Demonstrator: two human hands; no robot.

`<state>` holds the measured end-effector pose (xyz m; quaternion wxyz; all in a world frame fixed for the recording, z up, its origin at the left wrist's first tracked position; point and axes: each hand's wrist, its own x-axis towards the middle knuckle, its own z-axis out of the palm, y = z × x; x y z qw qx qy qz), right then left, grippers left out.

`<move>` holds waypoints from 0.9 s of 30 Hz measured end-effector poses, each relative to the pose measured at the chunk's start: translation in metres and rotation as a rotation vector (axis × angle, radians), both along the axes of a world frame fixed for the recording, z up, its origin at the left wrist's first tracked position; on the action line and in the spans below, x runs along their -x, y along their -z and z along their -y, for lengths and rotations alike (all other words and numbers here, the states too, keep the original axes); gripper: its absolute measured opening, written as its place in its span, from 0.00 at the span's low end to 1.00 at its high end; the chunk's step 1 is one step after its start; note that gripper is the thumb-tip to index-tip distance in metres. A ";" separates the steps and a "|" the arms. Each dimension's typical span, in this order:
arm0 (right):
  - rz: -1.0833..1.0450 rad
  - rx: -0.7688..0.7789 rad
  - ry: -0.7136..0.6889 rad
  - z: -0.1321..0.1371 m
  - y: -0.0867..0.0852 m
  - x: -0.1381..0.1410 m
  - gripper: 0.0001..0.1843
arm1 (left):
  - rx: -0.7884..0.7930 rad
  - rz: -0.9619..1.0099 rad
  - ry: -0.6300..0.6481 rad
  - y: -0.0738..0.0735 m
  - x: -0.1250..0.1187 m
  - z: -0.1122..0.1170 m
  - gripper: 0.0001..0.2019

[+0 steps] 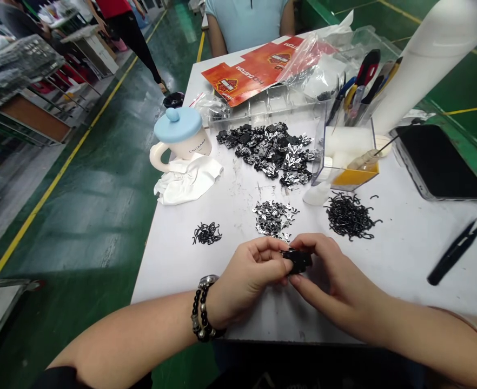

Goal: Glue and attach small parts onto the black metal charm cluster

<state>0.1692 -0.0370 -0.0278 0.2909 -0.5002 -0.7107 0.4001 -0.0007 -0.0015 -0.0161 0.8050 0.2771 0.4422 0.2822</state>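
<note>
A small black plastic part (301, 261) is held between my two hands above the near side of the white table (173, 270). My left hand (258, 267) pinches its left end with thumb and fingers. At its right end, the thumb and fingertips of my right hand (323, 270) grip it. Just beyond my hands lies a pile of small silvery metal pieces (273, 217). Small black curved pieces form one heap (207, 233) to the left and a larger heap (350, 216) to the right. Farther back are many black parts with metal clips (275, 148).
A mug with a blue lid (177, 127) and crumpled tissue (187, 181) stand left. Behind the piles are a clear tool holder (346, 156), a plastic tray (263, 111) and orange printed card (254, 70). Tweezers (455, 251) and a phone (441, 159) lie right. A person (249, 24) sits opposite.
</note>
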 end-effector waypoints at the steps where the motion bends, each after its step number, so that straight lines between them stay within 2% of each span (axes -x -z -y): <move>1: -0.002 -0.001 0.006 0.001 0.000 0.001 0.17 | -0.003 0.000 -0.009 0.000 0.000 0.001 0.16; 6: 0.021 -0.028 0.023 0.003 0.002 0.004 0.17 | -0.051 -0.020 -0.027 0.002 -0.001 0.003 0.13; 11: 0.054 -0.100 0.024 0.004 0.005 0.006 0.16 | -0.055 -0.033 -0.027 0.002 -0.001 0.003 0.14; 17: 0.016 -0.088 -0.010 -0.007 -0.005 -0.010 0.19 | -0.077 -0.024 -0.004 0.005 0.000 0.004 0.14; 19: -0.056 -0.158 0.089 -0.017 -0.008 -0.022 0.18 | -0.074 -0.037 -0.007 0.005 0.001 0.004 0.13; 21: -0.063 -0.279 0.274 -0.029 -0.007 -0.033 0.16 | -0.063 -0.049 0.008 0.005 0.001 0.004 0.12; 24: 0.143 -0.352 0.454 -0.048 -0.002 -0.045 0.19 | -0.040 -0.053 0.044 0.004 0.000 0.004 0.11; 27: 0.336 -0.299 0.491 -0.065 0.005 -0.048 0.18 | -0.023 -0.043 0.051 0.003 0.000 0.003 0.11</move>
